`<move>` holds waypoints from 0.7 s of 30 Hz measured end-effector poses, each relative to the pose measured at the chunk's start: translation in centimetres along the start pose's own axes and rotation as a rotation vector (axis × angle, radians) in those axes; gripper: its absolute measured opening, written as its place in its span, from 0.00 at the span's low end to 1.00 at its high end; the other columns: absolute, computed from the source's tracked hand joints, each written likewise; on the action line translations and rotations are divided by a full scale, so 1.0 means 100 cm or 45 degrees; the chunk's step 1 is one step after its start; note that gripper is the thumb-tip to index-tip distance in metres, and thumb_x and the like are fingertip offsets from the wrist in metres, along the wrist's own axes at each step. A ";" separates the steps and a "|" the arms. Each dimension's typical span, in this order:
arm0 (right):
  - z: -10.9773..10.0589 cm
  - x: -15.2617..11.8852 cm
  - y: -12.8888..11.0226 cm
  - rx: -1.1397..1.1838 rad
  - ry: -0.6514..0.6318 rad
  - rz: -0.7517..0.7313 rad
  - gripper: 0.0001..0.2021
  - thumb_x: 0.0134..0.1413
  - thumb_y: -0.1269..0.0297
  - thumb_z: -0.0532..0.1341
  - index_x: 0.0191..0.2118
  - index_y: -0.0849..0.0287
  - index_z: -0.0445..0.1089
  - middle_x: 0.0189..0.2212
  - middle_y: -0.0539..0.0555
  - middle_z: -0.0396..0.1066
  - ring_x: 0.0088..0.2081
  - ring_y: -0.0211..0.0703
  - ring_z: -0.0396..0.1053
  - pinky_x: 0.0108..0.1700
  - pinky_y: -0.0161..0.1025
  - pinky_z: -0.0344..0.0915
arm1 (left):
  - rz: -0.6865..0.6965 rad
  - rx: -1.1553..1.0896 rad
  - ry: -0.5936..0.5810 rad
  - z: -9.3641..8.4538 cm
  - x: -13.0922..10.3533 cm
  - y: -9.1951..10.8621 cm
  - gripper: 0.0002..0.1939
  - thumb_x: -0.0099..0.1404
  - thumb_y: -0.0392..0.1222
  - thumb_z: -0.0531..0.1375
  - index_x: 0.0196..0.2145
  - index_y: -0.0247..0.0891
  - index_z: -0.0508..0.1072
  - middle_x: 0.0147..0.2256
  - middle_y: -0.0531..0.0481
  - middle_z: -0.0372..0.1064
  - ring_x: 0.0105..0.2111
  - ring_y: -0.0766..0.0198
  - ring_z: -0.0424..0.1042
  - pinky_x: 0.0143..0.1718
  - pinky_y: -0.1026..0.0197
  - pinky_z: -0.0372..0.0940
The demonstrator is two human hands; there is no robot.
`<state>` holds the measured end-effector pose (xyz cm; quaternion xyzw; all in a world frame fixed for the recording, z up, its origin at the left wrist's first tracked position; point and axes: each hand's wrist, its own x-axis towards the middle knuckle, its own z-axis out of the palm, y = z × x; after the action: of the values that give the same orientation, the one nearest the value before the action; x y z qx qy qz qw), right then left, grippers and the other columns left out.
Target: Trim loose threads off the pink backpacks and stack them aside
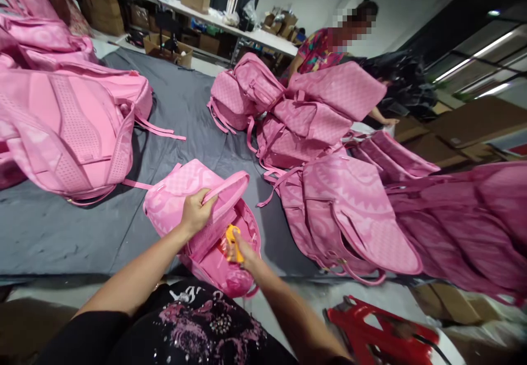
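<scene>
A pink patterned backpack [175,192] lies unzipped near the table's front edge, its opening facing me. My left hand [197,211] is closed on the rim of its raised front panel and holds it up. Inside the opening, my right hand [244,251] is wrapped round a small yellow hand tool [232,235]; its exact kind is not clear. Something red shows beside the tool within the pink lining, partly hidden by my fingers. Clear plastic appears to lie at the bag's lower end.
The table has a grey cover [181,101]. More pink backpacks stand at left [78,129] and in a pile at right [317,118]. A person in a flowered top [315,52] works behind the pile. A red stool-like object [370,326] stands below the front edge.
</scene>
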<state>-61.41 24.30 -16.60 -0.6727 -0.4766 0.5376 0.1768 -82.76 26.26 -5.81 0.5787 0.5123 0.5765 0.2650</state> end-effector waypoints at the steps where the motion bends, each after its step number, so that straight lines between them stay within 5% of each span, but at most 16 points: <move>1: 0.023 0.008 0.004 0.248 -0.025 -0.017 0.30 0.61 0.35 0.39 0.23 0.55 0.56 0.14 0.50 0.58 0.17 0.38 0.61 0.21 0.34 0.64 | 0.013 0.009 -0.012 0.002 0.000 0.000 0.12 0.64 0.46 0.57 0.30 0.35 0.73 0.21 0.58 0.61 0.22 0.70 0.61 0.26 0.68 0.55; 4: 0.072 0.023 0.022 0.457 0.125 -0.178 0.28 0.57 0.34 0.44 0.24 0.54 0.55 0.12 0.47 0.55 0.14 0.37 0.57 0.16 0.34 0.58 | 0.057 0.065 0.003 0.004 0.003 -0.003 0.12 0.64 0.46 0.57 0.30 0.35 0.73 0.20 0.58 0.61 0.22 0.71 0.60 0.26 0.68 0.55; 6: 0.082 0.023 0.034 0.441 0.183 -0.262 0.26 0.52 0.35 0.53 0.24 0.54 0.56 0.12 0.46 0.56 0.13 0.36 0.56 0.15 0.33 0.55 | 0.101 0.116 0.047 0.001 0.006 -0.005 0.12 0.64 0.46 0.57 0.30 0.35 0.73 0.20 0.58 0.61 0.21 0.72 0.59 0.25 0.69 0.55; 9: 0.076 0.018 0.044 0.459 0.170 -0.350 0.23 0.46 0.39 0.62 0.31 0.56 0.63 0.14 0.44 0.59 0.14 0.35 0.57 0.16 0.32 0.56 | 0.207 0.203 0.052 -0.003 0.009 -0.002 0.13 0.64 0.46 0.57 0.30 0.35 0.74 0.19 0.57 0.62 0.20 0.72 0.58 0.23 0.69 0.55; 12: 0.069 0.017 0.039 0.500 0.228 -0.316 0.24 0.48 0.38 0.59 0.34 0.57 0.64 0.12 0.42 0.56 0.13 0.34 0.54 0.14 0.31 0.53 | 0.351 0.263 -0.009 -0.003 0.011 0.003 0.12 0.64 0.46 0.57 0.30 0.35 0.74 0.19 0.56 0.64 0.18 0.72 0.59 0.22 0.68 0.56; 21: 0.080 0.007 0.013 0.408 -0.108 -0.210 0.22 0.52 0.39 0.56 0.31 0.56 0.61 0.10 0.42 0.55 0.11 0.35 0.54 0.13 0.32 0.52 | 0.949 0.428 -0.079 0.011 0.018 0.011 0.06 0.64 0.40 0.57 0.32 0.36 0.72 0.16 0.57 0.62 0.16 0.71 0.62 0.22 0.67 0.56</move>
<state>-67.96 22.02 -20.86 -0.5715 -0.4454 0.6181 0.3049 -81.77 27.83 -4.34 0.7772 0.3464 0.5235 -0.0451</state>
